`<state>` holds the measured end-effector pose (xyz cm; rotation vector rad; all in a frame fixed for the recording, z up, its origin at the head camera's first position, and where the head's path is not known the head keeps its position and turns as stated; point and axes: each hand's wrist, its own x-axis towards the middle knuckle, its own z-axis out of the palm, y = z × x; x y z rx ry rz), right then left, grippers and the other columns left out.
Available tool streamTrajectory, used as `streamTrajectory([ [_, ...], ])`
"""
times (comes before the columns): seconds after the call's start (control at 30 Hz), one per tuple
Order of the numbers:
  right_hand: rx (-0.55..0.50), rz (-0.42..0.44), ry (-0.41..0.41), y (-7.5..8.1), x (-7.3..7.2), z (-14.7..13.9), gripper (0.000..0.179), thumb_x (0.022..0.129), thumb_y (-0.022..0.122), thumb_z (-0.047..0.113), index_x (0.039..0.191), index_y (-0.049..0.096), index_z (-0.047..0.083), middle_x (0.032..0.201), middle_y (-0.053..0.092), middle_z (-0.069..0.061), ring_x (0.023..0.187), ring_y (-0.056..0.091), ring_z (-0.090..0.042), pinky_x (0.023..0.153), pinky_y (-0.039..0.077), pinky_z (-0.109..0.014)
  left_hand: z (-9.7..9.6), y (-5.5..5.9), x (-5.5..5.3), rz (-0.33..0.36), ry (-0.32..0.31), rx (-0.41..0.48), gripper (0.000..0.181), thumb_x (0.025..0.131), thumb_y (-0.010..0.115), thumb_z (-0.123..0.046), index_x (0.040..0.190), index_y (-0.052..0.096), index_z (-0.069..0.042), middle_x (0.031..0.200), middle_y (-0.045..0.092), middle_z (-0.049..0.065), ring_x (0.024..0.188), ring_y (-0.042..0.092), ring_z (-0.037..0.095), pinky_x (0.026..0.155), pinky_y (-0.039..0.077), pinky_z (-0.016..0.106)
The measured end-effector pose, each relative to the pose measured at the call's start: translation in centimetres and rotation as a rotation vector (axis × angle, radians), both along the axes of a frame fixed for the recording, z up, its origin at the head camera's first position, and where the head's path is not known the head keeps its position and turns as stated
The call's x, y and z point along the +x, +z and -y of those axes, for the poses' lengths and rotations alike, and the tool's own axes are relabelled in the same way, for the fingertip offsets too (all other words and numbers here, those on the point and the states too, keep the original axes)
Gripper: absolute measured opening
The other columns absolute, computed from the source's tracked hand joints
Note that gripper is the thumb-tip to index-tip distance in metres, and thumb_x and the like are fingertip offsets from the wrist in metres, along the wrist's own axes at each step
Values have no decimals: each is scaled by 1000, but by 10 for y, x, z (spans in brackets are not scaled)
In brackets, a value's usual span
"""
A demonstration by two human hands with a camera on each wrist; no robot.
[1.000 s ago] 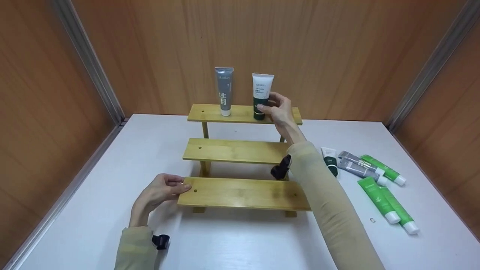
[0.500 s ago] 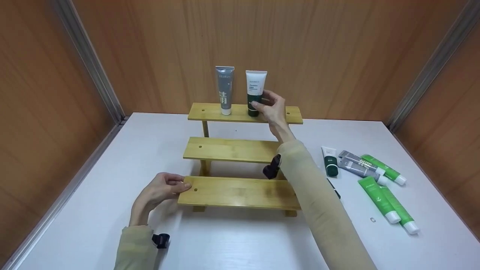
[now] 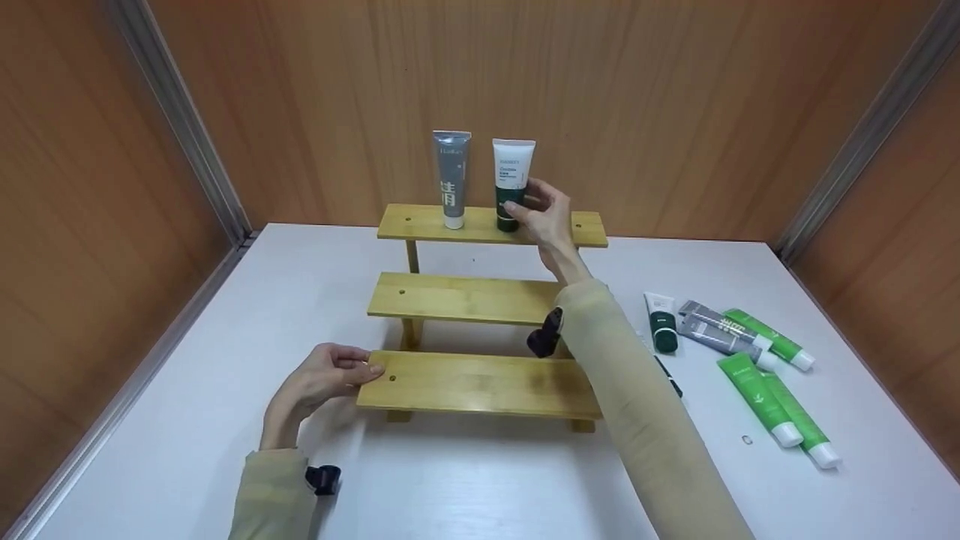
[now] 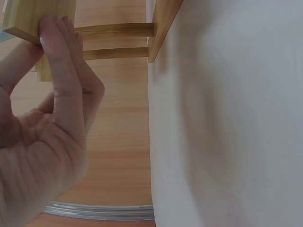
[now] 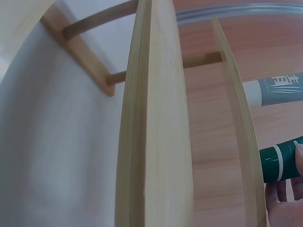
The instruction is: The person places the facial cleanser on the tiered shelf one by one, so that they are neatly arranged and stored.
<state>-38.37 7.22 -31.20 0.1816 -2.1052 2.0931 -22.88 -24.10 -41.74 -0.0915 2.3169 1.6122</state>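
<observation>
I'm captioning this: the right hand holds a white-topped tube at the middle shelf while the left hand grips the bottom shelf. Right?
Wrong shelf: the head view shows the right hand holding the white-topped tube at the top shelf. The rest stands.

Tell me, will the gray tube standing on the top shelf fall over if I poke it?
Probably: the gray tube stands tall on its narrow white cap. It might roll off too, since the top shelf shows no rim. Its flat top end could slow rolling, though.
</observation>
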Motion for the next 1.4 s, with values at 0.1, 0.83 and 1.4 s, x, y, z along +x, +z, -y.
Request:
streamTrajectory([
  [0.1,-2,-13,12,-1,1,-2,49,93,69,2,140,56,3,141,57,-18,128,55,-29,116,43,-42,0,-1,0,-10,-7,4,60,91,75,-20,133,50,14,118,68,20,90,70,12,83,62,29],
  [0.83,166,-203,46,-36,95,-131,41,93,70,2,132,59,-3,125,65,-7,120,61,-24,99,54,-19,2,-1,5,-8,-16,-2,64,90,76,-23,134,50,14,123,66,25,95,70,14,86,62,31],
  [1.4,324,-56,75,-119,156,-230,42,92,71,3,129,57,-12,114,71,15,111,66,1,94,53,-12,2,-3,6,-7,2,5,65,89,78,-25,133,50,13,121,66,21,97,69,14,90,61,33],
])
